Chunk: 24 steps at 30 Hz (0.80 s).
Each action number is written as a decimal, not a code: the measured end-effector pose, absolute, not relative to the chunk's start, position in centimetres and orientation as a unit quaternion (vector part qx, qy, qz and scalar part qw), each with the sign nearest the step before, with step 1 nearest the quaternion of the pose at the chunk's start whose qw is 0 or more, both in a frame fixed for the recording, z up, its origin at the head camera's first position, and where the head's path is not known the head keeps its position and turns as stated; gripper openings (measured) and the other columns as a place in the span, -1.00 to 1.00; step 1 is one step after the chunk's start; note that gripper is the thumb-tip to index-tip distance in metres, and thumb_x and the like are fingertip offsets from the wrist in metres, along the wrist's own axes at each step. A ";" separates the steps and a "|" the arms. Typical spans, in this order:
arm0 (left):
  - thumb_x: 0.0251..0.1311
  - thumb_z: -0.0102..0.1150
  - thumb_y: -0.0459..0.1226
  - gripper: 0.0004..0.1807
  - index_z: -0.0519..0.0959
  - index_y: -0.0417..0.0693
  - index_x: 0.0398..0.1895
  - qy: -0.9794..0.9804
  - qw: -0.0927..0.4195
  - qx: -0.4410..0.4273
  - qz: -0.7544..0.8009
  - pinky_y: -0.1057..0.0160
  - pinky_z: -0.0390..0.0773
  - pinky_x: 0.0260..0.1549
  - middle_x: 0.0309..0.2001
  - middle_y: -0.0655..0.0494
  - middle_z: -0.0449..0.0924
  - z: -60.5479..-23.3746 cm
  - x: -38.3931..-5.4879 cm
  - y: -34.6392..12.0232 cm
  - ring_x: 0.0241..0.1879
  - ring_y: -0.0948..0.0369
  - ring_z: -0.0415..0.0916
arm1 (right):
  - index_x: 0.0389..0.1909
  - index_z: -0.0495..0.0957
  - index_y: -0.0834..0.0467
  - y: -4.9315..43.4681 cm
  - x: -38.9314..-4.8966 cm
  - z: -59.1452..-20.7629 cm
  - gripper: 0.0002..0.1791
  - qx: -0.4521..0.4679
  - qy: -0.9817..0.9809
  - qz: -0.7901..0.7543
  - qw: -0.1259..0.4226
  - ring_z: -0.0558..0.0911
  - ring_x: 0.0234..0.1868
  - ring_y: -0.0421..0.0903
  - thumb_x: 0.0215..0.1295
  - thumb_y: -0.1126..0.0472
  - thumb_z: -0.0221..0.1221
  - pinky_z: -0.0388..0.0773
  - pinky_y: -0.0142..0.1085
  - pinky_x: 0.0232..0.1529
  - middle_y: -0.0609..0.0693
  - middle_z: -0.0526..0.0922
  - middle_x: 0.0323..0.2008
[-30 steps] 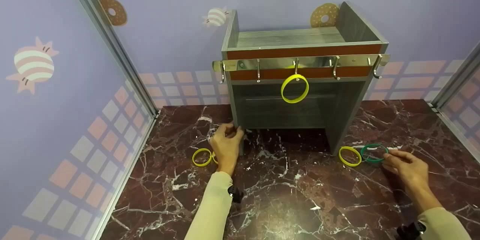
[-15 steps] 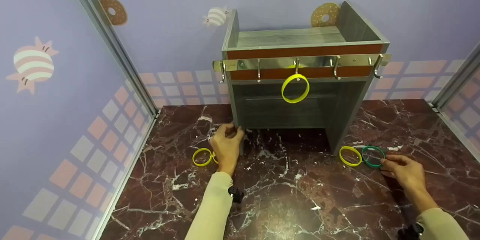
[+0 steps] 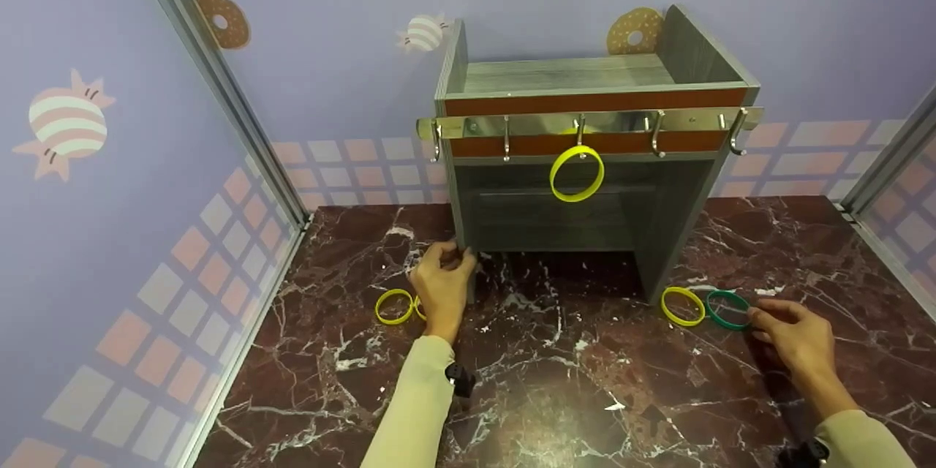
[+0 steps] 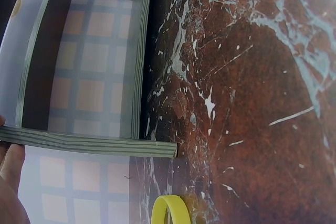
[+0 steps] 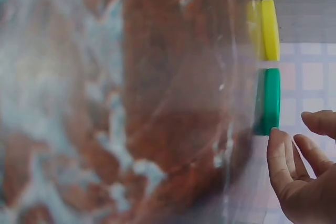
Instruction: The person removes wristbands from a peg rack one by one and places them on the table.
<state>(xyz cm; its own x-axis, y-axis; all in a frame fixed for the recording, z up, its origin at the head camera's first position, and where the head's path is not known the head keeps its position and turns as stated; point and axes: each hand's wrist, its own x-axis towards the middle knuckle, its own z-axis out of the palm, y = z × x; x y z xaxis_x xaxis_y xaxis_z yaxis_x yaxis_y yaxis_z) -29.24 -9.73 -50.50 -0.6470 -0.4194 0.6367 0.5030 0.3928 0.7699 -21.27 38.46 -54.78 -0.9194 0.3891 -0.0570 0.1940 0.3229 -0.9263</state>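
Note:
A grey wooden shelf unit (image 3: 676,227) stands on the marbled table, with a metal hook rail (image 3: 614,121) across its front. A yellow ring (image 3: 553,185) hangs from the middle hook. My left hand (image 3: 442,289) pinches the front edge of the left side panel (image 4: 94,144), thumb and fingers on either side. By the unit's right foot, a yellow ring (image 3: 663,312) and a green ring (image 3: 711,314) lie side by side. My right hand (image 3: 801,336) is at the green ring's right edge, fingertips touching or almost touching it, thumb apart from the fingers (image 5: 277,153).
Left of my left hand lies another yellow ring (image 3: 378,314), with one more partly hidden behind the wrist. Purple patterned walls (image 3: 329,73) enclose the table (image 3: 556,395) at the back and both sides.
The green ring first shifted slightly left with my right hand and now lies a little nearer me. My right hand has since drawn slightly back to the right. The left hand stays put.

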 end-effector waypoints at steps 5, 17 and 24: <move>-0.01 0.49 -0.56 -0.86 0.71 -0.31 -0.39 -0.724 0.419 -0.026 -0.548 0.26 0.78 -0.42 -0.39 -0.12 0.75 -50.5 -29.2 -9.8 -0.42 0.02 0.77 | 0.29 0.51 0.48 37.3 -21.4 -53.6 -0.43 -0.153 -0.815 0.549 0.105 0.77 -0.31 -0.29 0.51 0.11 0.32 0.76 -0.39 -0.22 -0.38 0.66 -0.31; -0.02 0.50 -0.55 -0.86 0.72 -0.30 -0.39 -0.727 0.426 -0.028 -0.537 0.22 0.78 -0.44 -0.41 -0.10 0.76 -50.7 -29.3 -9.7 -0.43 0.04 0.77 | 0.24 0.60 0.38 33.2 -21.5 -49.9 -0.49 -0.071 -0.808 0.570 0.136 0.76 -0.23 -0.36 0.50 0.07 0.33 0.72 -0.47 -0.15 -0.35 0.73 -0.18; 0.00 0.50 -0.54 -0.86 0.72 -0.29 -0.38 -0.732 0.411 -0.019 -0.543 0.24 0.79 -0.42 -0.38 -0.11 0.77 -50.6 -29.1 -9.7 -0.41 0.03 0.79 | 0.22 0.60 0.44 30.4 -21.7 -47.8 -0.54 -0.021 -0.804 0.575 0.151 0.77 -0.22 -0.33 0.52 0.15 0.31 0.72 -0.47 -0.13 -0.29 0.75 -0.13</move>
